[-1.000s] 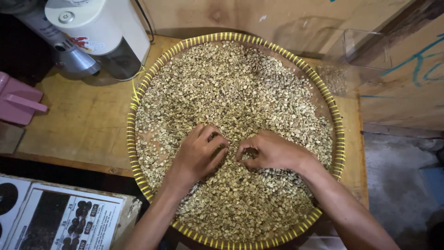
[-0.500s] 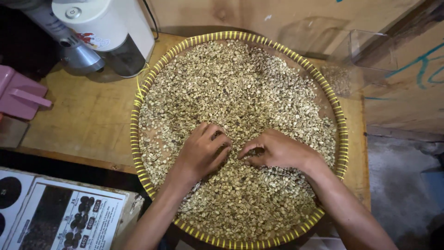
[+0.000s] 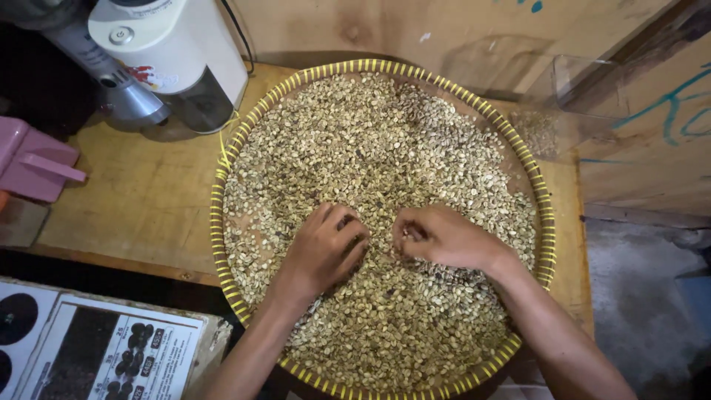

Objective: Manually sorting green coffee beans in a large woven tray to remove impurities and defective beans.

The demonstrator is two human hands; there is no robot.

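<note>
Left hand lies palm down on the beans, fingers curled, just below frame centre. Right hand lies beside it, fingertips bunched on the beans; whether it pinches any cannot be told. The hands are close but apart. The beans fill a round woven tray with a yellow rim, occupying mid-frame on a wooden surface. A white grinder stands at upper left. A printed sheet lies at lower left.

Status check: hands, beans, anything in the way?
Left hand and right hand both curled, fingertips down in the pale green coffee beans. Beans fill the round woven tray. Nothing over the beans but the hands.
</note>
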